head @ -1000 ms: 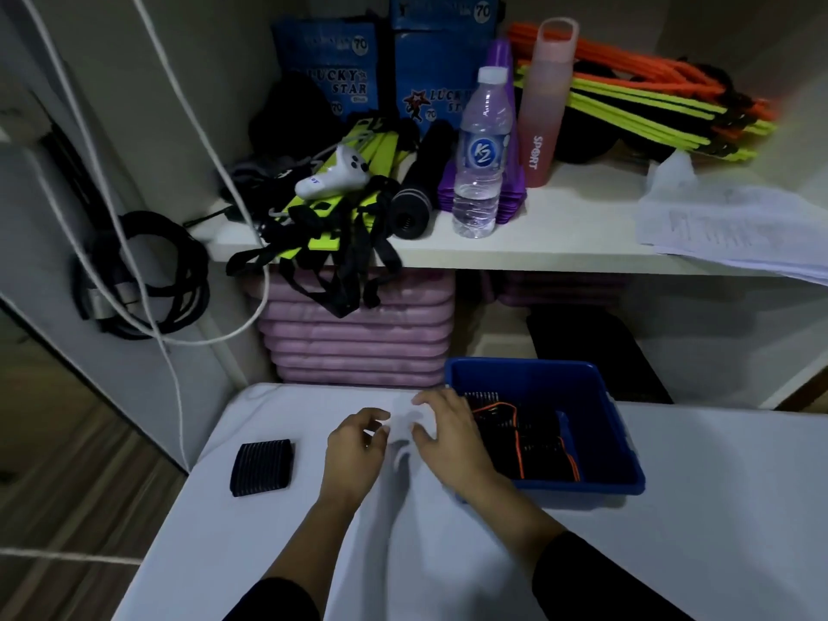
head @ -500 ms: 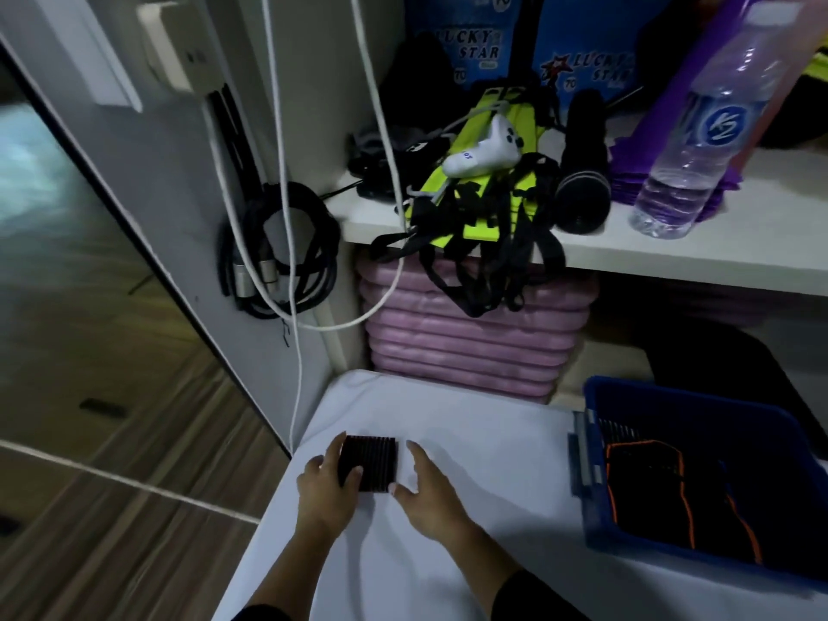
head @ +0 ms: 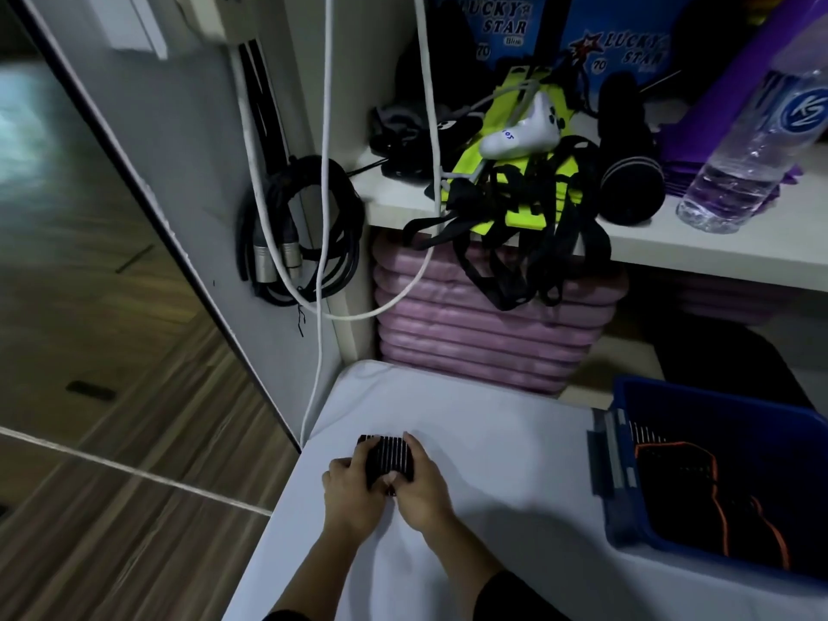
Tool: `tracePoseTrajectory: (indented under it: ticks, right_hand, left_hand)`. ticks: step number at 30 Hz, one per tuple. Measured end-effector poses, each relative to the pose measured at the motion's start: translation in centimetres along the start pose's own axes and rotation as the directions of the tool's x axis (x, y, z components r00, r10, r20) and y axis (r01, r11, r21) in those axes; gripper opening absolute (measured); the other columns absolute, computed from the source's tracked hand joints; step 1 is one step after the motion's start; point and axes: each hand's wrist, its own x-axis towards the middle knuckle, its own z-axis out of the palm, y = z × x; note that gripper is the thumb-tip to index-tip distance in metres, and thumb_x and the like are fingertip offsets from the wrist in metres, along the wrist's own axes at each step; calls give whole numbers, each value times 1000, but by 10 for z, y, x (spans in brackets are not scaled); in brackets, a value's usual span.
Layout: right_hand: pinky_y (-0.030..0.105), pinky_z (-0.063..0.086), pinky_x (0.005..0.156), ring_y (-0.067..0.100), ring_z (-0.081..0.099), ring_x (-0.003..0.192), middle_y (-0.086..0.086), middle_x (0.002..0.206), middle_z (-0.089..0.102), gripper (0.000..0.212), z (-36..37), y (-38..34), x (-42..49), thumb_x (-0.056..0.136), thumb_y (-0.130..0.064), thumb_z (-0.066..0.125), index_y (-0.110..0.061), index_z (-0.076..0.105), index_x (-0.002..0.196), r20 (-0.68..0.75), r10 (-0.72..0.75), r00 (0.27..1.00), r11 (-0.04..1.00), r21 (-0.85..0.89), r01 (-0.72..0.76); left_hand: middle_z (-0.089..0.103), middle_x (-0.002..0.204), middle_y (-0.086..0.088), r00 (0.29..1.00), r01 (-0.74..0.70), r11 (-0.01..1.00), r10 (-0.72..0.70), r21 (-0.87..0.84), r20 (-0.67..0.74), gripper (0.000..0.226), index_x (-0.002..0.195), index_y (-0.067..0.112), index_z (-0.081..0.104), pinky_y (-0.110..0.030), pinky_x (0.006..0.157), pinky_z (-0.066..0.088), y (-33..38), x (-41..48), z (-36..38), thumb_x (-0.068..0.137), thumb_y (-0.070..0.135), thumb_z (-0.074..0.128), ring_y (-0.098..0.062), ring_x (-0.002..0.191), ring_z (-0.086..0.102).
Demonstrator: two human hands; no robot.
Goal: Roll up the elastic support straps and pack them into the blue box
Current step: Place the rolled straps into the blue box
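Apparently strap (head: 389, 459) ribs point away; left hand (head: 351, 497), right hand (head: 421, 490) grip.

place: sports-gear storeroom | signs: shelf (head: 699, 246) crowded with yellow webbing (head: 522, 212), blue packs (head: 623, 42), bottle (head: 752, 150) | pink mats (head: 484, 338) stacked below | cables (head: 313, 230) hung on wall (head: 197, 141)

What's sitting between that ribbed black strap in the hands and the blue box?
Nothing: the head view shows only bare white table between the ribbed black strap and the blue box.
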Motion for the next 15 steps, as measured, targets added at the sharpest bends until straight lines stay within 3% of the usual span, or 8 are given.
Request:
tracePoseTrajectory:
  ticks: [4, 8, 12, 15]
  right_hand:
    - [41, 48, 99, 21, 56, 116, 1, 129, 57, 58, -1, 10, -2, 83, -11, 54, -38, 44, 133, -44, -15, 999, 987, 158, 22]
    - [41, 53, 92, 14, 60, 108, -7, 118, 60, 53, -19, 14, -12, 77, -23, 53, -67, 47, 107, -82, -56, 995, 960, 270, 76]
    - [42, 52, 94, 11, 60, 110, -13, 119, 63, 48, -57, 7, -33, 78, -27, 56, -62, 51, 110, -64, -107, 992, 929, 349, 122]
    - [40, 50, 98, 10, 59, 112, -13, 120, 63, 45, -92, 3, -48, 86, -22, 57, -56, 53, 115, -91, -156, 984, 909, 376, 179]
  left_hand:
    - [48, 115, -14, 999, -42, 968, 48, -249, 18, 56, 133, 23, 44, -28, 94, 44, 9, -12, -5, 83, 3, 59, -26, 106, 52]
    - [50, 119, -11, 996, -69, 943, 81, -325, 24, 57, 131, 27, 45, -32, 97, 47, 17, -22, -5, 83, 2, 60, -24, 113, 50]
    - [47, 121, -6, 989, -138, 924, 146, -356, -5, 54, 133, 25, 44, -25, 98, 37, 46, -36, -8, 86, 2, 57, -15, 114, 40]
    - [47, 118, -8, 971, -228, 899, 236, -375, -24, 54, 133, 26, 45, -24, 99, 37, 79, -45, -9, 86, 4, 59, -5, 106, 43]
